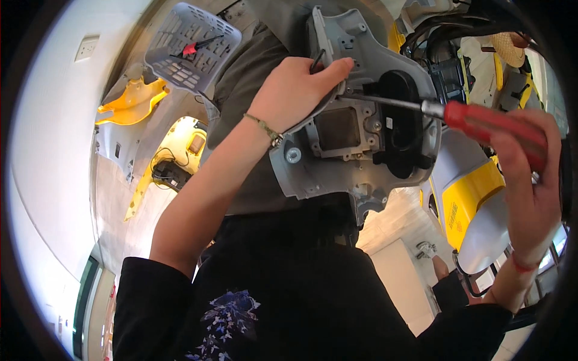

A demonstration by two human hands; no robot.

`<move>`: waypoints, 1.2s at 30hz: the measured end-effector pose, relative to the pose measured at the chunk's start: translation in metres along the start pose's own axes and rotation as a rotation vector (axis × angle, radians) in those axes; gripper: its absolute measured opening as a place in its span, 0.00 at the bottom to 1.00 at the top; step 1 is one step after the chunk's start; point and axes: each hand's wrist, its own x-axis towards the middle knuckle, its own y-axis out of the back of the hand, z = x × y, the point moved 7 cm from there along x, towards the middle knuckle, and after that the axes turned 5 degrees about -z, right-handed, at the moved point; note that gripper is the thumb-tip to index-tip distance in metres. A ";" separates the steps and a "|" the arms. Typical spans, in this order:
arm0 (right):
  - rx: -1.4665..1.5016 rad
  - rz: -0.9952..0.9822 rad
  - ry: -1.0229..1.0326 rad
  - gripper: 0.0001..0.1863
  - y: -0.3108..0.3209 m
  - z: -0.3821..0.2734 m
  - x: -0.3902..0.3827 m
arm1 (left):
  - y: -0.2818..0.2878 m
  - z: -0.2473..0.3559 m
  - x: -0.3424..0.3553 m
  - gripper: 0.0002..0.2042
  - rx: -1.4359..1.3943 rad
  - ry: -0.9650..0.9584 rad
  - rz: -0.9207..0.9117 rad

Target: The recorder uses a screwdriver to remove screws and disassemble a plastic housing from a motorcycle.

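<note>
A grey moulded plastic housing (328,177) rests across my lap, its inner side facing up. My left hand (295,90) is closed round its left edge, thumb on top; a thin dark piece sticks up beside the fingers. In my right hand (530,180) is a screwdriver (490,128) with a red handle. Its metal shaft runs left across the housing, and the tip sits close to my left thumb, at a small spot by the inner edge. Whether it engages a screw I cannot tell. Below the shaft are a square frame (340,129) and a long black part (402,141).
At the upper left, a grey slotted basket (192,45) holds a red and black tool. Yellow panels (135,103) lie on the floor to the left, one with a black cabled part (171,174). A yellow and white vehicle body (472,204) stands on the right.
</note>
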 end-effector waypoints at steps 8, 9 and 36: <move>-0.038 -0.020 0.281 0.16 0.011 -0.037 0.012 | 0.003 -0.008 0.001 0.32 -0.035 -0.030 0.007; -0.070 -0.105 0.441 0.17 0.011 -0.047 0.009 | 0.003 -0.010 0.000 0.32 -0.009 -0.032 -0.001; -0.025 0.076 0.155 0.16 0.003 -0.033 0.002 | 0.007 -0.012 -0.008 0.34 0.003 0.037 0.001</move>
